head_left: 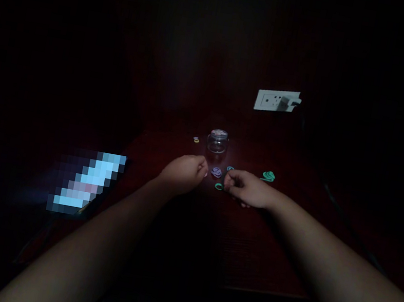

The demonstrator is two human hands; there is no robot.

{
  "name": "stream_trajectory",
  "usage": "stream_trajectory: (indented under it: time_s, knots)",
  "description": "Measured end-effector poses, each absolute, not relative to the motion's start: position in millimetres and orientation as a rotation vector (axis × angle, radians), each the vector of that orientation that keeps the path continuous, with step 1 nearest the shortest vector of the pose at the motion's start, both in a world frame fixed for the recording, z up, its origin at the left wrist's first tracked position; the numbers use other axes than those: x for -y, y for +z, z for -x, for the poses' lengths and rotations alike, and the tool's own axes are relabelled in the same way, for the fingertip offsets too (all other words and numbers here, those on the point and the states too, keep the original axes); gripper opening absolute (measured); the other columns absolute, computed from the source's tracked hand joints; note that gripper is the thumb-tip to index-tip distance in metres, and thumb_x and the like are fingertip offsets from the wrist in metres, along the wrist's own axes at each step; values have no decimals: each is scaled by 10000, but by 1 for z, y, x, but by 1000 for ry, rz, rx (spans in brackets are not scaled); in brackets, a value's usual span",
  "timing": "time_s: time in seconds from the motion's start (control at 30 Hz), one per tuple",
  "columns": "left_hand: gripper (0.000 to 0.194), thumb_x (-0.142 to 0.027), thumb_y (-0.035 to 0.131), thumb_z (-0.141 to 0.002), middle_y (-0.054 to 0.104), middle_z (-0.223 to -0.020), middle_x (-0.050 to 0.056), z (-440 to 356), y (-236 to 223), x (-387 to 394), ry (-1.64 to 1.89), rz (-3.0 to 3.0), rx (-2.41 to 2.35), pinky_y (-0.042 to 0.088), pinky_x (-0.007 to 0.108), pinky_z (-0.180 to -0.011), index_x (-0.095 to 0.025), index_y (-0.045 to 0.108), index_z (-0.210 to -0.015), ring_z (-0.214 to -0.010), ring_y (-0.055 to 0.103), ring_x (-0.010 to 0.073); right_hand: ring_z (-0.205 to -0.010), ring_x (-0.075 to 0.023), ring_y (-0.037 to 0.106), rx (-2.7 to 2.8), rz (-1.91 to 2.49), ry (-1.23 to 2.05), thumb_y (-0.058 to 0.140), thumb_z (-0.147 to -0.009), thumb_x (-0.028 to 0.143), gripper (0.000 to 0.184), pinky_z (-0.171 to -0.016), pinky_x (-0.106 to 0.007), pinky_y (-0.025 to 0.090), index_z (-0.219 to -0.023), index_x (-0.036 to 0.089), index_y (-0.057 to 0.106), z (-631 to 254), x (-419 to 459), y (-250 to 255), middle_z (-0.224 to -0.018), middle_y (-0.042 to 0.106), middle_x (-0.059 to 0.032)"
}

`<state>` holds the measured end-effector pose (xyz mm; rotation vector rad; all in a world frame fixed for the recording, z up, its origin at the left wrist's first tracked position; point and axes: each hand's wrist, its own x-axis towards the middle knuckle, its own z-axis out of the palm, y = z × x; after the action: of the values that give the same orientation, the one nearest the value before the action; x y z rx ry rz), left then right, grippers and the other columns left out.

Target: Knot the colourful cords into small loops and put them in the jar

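The scene is very dark. Both my forearms reach forward over a dark red wooden table (246, 252). My left hand (185, 171) is curled closed just left of a small heap of purple rings (216, 172). My right hand (248, 188) is pinched closed, its fingertips at a small teal ring (218, 187). What either hand holds is too dim to make out. A small clear glass jar (217, 141) stands upright just beyond the hands.
A pile of teal rings (268, 176) lies right of the jar, a yellow ring (196, 140) left of it. A lit phone screen (87, 183), blurred, lies at the left. A white wall socket (276, 101) with a plug sits behind.
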<state>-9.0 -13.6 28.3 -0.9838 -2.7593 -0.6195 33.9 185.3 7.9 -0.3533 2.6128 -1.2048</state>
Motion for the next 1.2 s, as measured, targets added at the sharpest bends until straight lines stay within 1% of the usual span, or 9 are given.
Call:
stream_trajectory:
  time_s: [0.13,0.37,0.47,0.6,0.73,0.83,0.97,1.07,1.2]
  knots:
    - [145,-265,494,-764,614,-824,20,5,21,6,-613,1187,2782,402,231,-649,-185,592,-835,-725,542,134,-456,-61,446,-2795,525,-1080,545,-709,239,149,-452,-181,322,-836,163,563,-29,-186,2,-574,494,44]
    - [151,-258,517,-745,605,-855,14,5,13,2,-620,1289,2752,421,227,-670,-207,607,-855,-741,543,131,-547,-84,461,-2964,559,-949,521,-722,225,106,-535,-208,306,-767,173,602,-27,-180,0,-620,548,24]
    - [139,-263,510,-752,611,-832,16,5,13,2,-659,1292,2759,418,215,-644,-196,608,-824,-732,547,127,-535,-82,439,-2932,608,-1037,510,-724,213,81,-526,-207,301,-739,161,570,-28,-178,0,-605,525,27]
    - [125,-259,482,-758,610,-733,-3,2,16,2,-712,1247,2781,407,215,-605,-187,584,-748,-638,536,111,-524,-82,406,-2861,644,-1202,492,-723,205,54,-503,-204,302,-713,155,511,-28,-178,1,-585,468,37]
    - [105,-232,463,-745,592,-676,-11,-1,18,0,-770,1182,2864,371,203,-521,-181,553,-732,-566,504,99,-531,-81,395,-2832,680,-1215,478,-707,176,34,-504,-205,302,-678,162,471,-28,-179,2,-594,452,39]
    - [109,-250,465,-744,582,-663,-4,-3,18,-3,-801,1130,2888,361,207,-508,-174,541,-729,-561,493,102,-528,-78,390,-2786,682,-1241,475,-696,167,36,-504,-206,301,-669,165,452,-26,-180,1,-594,439,42]
    - [106,-244,456,-745,582,-658,-9,-2,15,-2,-847,1151,2890,363,208,-509,-176,538,-745,-562,496,102,-516,-73,380,-2691,673,-1327,481,-696,177,28,-488,-201,295,-707,160,461,-24,-182,-2,-592,431,46]
    - [114,-260,448,-753,585,-662,-12,1,12,-1,-873,1155,2865,363,209,-505,-181,530,-749,-562,499,102,-494,-68,362,-2651,680,-1341,499,-712,216,74,-471,-199,281,-748,153,492,-24,-184,-3,-566,419,54]
    - [112,-266,447,-753,578,-647,-18,2,9,0,-892,1183,2861,363,211,-505,-184,523,-745,-558,499,101,-489,-68,356,-2677,669,-1304,489,-744,267,124,-469,-200,280,-709,148,500,-24,-183,-4,-552,420,49]
